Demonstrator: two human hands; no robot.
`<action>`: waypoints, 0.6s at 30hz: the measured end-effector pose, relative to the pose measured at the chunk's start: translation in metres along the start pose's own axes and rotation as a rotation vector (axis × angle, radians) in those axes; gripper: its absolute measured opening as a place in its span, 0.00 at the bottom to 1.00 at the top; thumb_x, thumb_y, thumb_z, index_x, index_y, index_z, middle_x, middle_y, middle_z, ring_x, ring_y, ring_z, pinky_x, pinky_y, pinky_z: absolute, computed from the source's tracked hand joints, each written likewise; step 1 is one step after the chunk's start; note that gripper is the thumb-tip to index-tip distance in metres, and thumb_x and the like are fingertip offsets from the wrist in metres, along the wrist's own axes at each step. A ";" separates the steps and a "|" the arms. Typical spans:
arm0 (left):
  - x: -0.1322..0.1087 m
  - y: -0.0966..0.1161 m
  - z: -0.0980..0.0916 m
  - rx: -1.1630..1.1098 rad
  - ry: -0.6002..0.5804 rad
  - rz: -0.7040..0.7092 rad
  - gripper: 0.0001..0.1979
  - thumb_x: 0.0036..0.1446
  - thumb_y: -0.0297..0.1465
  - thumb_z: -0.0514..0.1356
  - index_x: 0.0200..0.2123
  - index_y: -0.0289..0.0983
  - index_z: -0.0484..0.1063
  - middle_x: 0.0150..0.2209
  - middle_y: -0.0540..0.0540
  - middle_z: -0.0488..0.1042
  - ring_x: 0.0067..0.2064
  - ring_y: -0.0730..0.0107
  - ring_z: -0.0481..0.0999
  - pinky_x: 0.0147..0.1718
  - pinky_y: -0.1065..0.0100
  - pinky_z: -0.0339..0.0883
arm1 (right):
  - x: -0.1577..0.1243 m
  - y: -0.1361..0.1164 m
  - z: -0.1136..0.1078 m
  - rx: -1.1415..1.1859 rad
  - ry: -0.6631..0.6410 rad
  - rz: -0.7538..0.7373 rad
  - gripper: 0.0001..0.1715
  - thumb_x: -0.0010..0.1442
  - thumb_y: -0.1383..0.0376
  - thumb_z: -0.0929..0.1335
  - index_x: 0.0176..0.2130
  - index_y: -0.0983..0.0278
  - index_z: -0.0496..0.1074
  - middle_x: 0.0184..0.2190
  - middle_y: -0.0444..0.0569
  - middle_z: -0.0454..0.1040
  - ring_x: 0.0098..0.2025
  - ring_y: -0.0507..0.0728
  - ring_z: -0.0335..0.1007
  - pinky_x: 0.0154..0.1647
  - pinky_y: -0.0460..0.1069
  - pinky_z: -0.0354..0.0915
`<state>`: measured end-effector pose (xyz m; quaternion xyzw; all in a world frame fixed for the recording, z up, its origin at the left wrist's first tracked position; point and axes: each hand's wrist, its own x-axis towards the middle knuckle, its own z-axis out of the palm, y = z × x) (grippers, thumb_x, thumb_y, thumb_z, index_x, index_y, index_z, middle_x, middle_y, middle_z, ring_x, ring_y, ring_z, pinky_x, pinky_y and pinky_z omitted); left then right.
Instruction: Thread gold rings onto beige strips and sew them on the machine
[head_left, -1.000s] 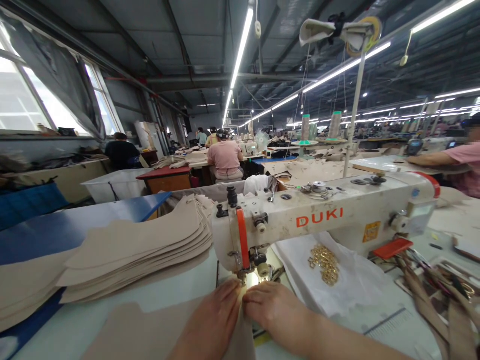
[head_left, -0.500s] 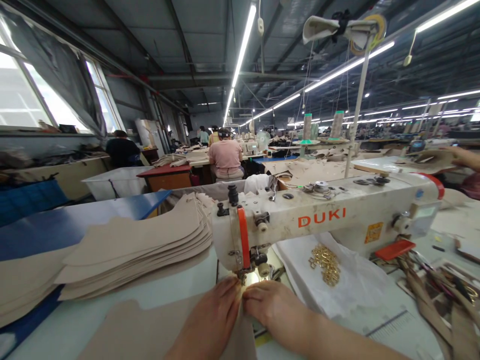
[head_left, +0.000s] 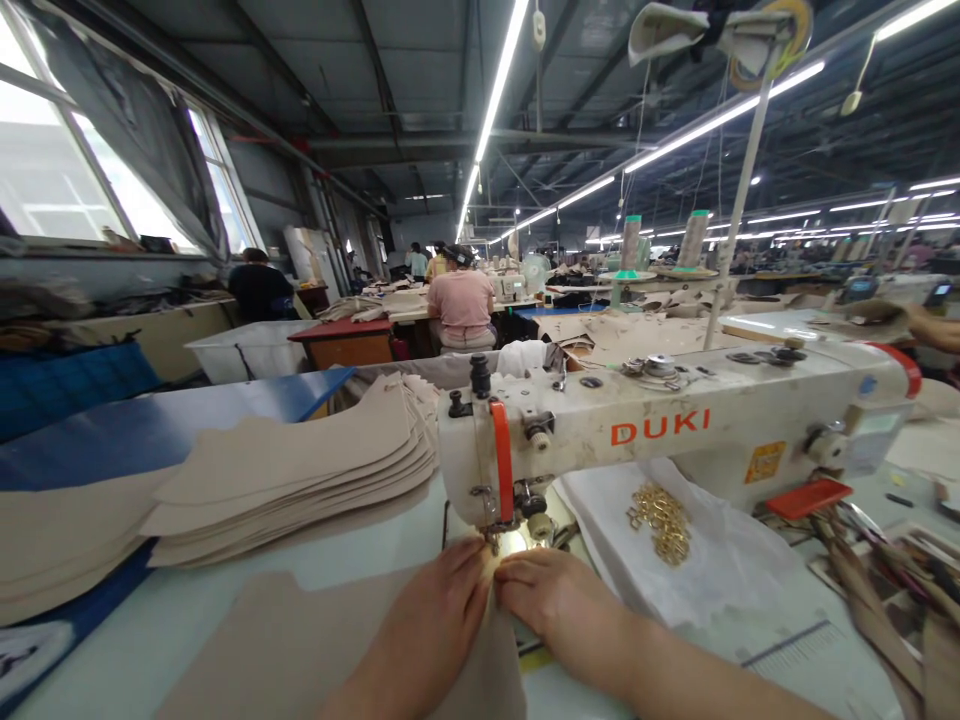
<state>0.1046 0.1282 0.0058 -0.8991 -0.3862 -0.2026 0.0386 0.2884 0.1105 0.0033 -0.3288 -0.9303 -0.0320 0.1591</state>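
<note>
A white sewing machine (head_left: 577,430) with red DUKI lettering stands over the pale table. Beneath its lit needle area lies a beige fabric piece (head_left: 300,630), which spreads left and toward the front edge. My left hand (head_left: 431,620) rests on this piece, fingers together and tips just left of the needle. From the right, my right hand (head_left: 559,600) meets it with curled fingers pressed on the fabric's edge by the presser foot. Both sets of fingertips are close together, and the fingers partly hide the stitched spot.
Left of the machine lies a stack of beige pieces (head_left: 300,470). Gold metal rings (head_left: 661,525) sit on a white sheet (head_left: 720,570) at right, near straps and tools (head_left: 885,590). A person in pink (head_left: 461,300) sits ahead; another person's arm (head_left: 934,328) shows far right.
The view has shifted slightly, so the machine and stack appear farther right. Both hands keep nearly the same place and pose at the needle.
</note>
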 end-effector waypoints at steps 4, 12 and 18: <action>-0.003 0.001 0.000 0.007 0.004 -0.019 0.16 0.61 0.24 0.50 0.48 0.34 0.73 0.48 0.40 0.78 0.51 0.60 0.77 0.52 0.58 0.71 | -0.001 0.000 0.000 -0.010 -0.001 0.001 0.06 0.65 0.69 0.65 0.39 0.69 0.72 0.42 0.51 0.76 0.48 0.55 0.70 0.53 0.47 0.64; -0.069 0.009 -0.017 -0.013 0.036 -0.005 0.18 0.58 0.26 0.56 0.53 0.38 0.70 0.52 0.44 0.76 0.52 0.64 0.76 0.52 0.66 0.71 | -0.010 -0.042 0.014 -0.035 0.161 -0.196 0.06 0.63 0.66 0.67 0.35 0.66 0.72 0.35 0.48 0.77 0.38 0.56 0.73 0.39 0.48 0.70; -0.119 0.011 -0.022 0.070 0.122 -0.023 0.19 0.62 0.34 0.53 0.56 0.50 0.67 0.51 0.50 0.78 0.50 0.67 0.78 0.44 0.72 0.76 | -0.020 -0.043 0.034 0.071 0.419 -0.234 0.16 0.70 0.65 0.58 0.40 0.62 0.73 0.36 0.47 0.80 0.39 0.55 0.76 0.41 0.46 0.72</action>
